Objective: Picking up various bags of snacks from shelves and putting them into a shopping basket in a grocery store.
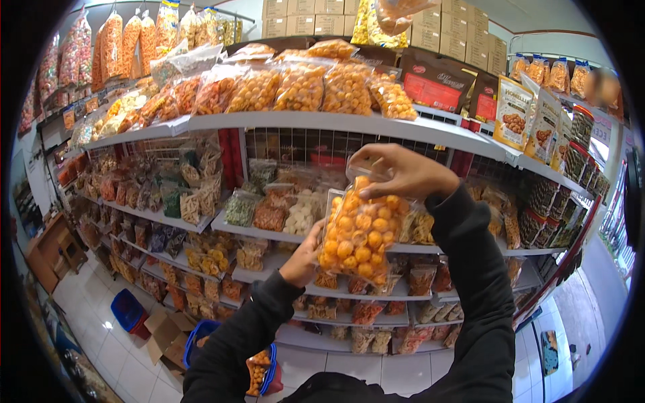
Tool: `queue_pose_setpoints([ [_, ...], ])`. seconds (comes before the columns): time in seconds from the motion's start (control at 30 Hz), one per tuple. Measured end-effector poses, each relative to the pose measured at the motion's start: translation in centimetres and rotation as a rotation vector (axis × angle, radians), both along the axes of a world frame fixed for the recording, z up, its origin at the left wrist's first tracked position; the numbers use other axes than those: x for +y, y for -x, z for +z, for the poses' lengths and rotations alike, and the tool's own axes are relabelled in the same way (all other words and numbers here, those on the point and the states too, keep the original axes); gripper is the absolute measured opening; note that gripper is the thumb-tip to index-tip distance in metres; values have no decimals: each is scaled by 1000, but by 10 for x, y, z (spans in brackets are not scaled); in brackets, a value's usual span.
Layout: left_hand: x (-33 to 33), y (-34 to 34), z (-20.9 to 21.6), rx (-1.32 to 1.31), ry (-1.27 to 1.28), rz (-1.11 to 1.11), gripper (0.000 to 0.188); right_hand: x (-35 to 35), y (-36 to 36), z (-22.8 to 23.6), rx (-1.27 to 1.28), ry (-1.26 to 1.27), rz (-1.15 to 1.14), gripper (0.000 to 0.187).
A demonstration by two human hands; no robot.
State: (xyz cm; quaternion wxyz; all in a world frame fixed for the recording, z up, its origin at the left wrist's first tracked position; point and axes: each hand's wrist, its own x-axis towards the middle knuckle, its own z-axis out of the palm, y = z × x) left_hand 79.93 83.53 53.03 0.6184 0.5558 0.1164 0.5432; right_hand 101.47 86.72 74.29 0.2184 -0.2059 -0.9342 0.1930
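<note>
A clear plastic bag of round orange snack balls (359, 235) hangs upright between my hands, in front of the shelves. My right hand (403, 171) pinches its top edge with thumb and fingers. Lower down, my left hand (302, 255) grips the bag's left side; some of its fingers are hidden behind the bag. Similar bags of orange balls (302, 87) stand in a row on the top shelf (322, 121), just beyond and above my hands.
Lower shelves (269, 235) hold many snack bags. On the floor at the lower left are a blue basket (272, 376) with orange snack bags, an opened cardboard box (168, 332) and a blue bin (126, 307). White-and-gold pouches (514, 114) and dark jars (531, 228) stand on the right.
</note>
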Motion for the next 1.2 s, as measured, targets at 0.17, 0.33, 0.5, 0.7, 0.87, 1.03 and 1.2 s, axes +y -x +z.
queue_pose_setpoints([
  [0.17, -58, 41, -82, -111, 301, 6, 73, -21, 58, -89, -179, -302, -195, 57],
  [0.33, -112, 88, -173, -148, 391, 115, 66, -62, 127, -221, 75, -414, -431, 25],
  [0.5, -170, 133, -215, -73, 528, 299, 65, -111, 182, -295, 220, -260, -562, 19],
  [0.7, -215, 156, -285, 51, 578, 518, 65, -169, 207, -365, -156, 14, -601, 60],
  [0.87, -243, 146, -337, 328, 628, 561, 70, -180, 192, -460, -97, 685, -555, 85],
  [1.03, -264, 156, -398, 322, 563, 648, 71, -193, 196, -507, 17, 957, -523, 95],
  [1.2, -278, 204, -375, 217, 869, 545, 74, -186, 215, -531, 87, 996, -515, 88],
])
